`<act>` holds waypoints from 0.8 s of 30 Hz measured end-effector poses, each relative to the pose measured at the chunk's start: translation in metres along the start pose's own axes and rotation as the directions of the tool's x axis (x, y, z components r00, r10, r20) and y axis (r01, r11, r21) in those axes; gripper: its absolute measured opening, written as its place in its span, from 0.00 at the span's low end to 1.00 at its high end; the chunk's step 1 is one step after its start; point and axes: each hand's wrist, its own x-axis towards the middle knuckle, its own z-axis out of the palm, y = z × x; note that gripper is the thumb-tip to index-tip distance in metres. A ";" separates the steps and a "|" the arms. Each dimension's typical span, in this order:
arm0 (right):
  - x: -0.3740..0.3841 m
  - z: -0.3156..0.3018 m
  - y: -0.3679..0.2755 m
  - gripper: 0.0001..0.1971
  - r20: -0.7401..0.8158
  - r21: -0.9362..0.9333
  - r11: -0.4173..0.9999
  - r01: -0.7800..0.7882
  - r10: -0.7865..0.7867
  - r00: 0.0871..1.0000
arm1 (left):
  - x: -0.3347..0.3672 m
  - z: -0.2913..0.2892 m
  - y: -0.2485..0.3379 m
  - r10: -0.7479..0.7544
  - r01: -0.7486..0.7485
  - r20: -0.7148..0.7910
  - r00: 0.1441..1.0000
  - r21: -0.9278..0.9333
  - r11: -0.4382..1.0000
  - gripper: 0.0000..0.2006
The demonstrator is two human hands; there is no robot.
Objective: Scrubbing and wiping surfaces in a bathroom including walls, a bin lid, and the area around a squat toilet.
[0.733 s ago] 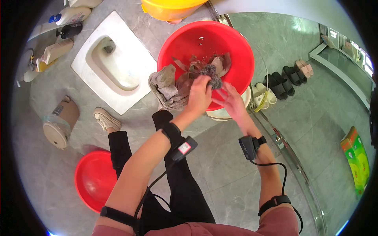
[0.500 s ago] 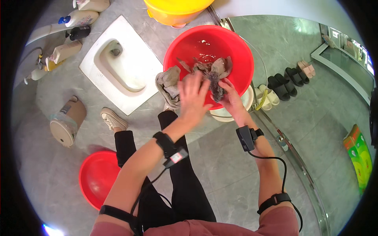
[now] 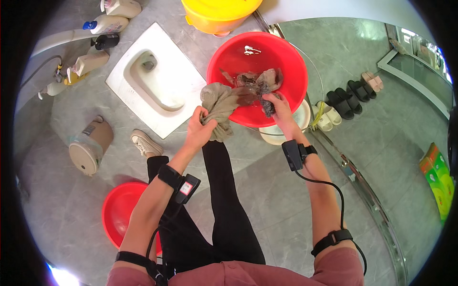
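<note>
A red basin (image 3: pixel 230 53) stands in front of me with wet grey-brown cloth (image 3: pixel 270 78) bunched inside. A brownish-grey cloth (image 3: pixel 218 102) hangs over the basin's left rim and runs inward. My left hand (image 3: pixel 199 127) is closed on its near, outer end. Inside the basin's near right side, my right hand (image 3: pixel 282 113) grips a dark grey, speckled, shaggy wad (image 3: pixel 267 107), whose exact kind I cannot make out. This wad lies against the wet cloth in the basin.
A white squat toilet (image 3: pixel 183 78) lies left of the basin. A yellow tub (image 3: pixel 222 16) stands beyond; a whitish basin (image 3: pixel 279 137) sits partly under the red one. Slippers (image 3: pixel 340 102), a glass-door track (image 3: pixel 353 176), a bin (image 3: pixel 86 157) and another red basin (image 3: pixel 117 209) surround me.
My left hand has moved from over the basin down to the left and taken hold of the hanging cloth, which is now stretched. My right hand stays on the dark wad.
</note>
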 end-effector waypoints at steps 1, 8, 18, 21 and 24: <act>-0.010 0.003 -0.011 0.21 0.171 0.229 0.942 -0.244 0.208 0.963 | -0.006 -0.003 0.011 -0.043 0.043 0.016 0.999 -0.060 0.997 0.14; -0.063 0.047 -0.036 0.17 0.364 0.594 0.683 -0.425 0.242 0.899 | -0.010 0.003 0.051 0.128 0.036 0.240 0.962 -0.580 0.814 0.29; -0.053 0.037 -0.027 0.17 0.201 0.728 0.634 -0.261 0.166 0.965 | -0.009 0.039 0.066 0.123 -0.100 0.237 0.964 -0.108 0.989 0.32; -0.052 0.029 -0.016 0.16 0.174 0.729 0.632 -0.261 0.198 0.965 | 0.000 0.041 0.054 0.035 -0.008 0.187 0.982 -0.145 0.989 0.30; -0.057 0.017 -0.014 0.17 0.101 0.696 0.683 -0.222 0.213 0.972 | 0.005 0.035 0.030 -0.031 0.062 0.087 0.996 -0.376 0.924 0.25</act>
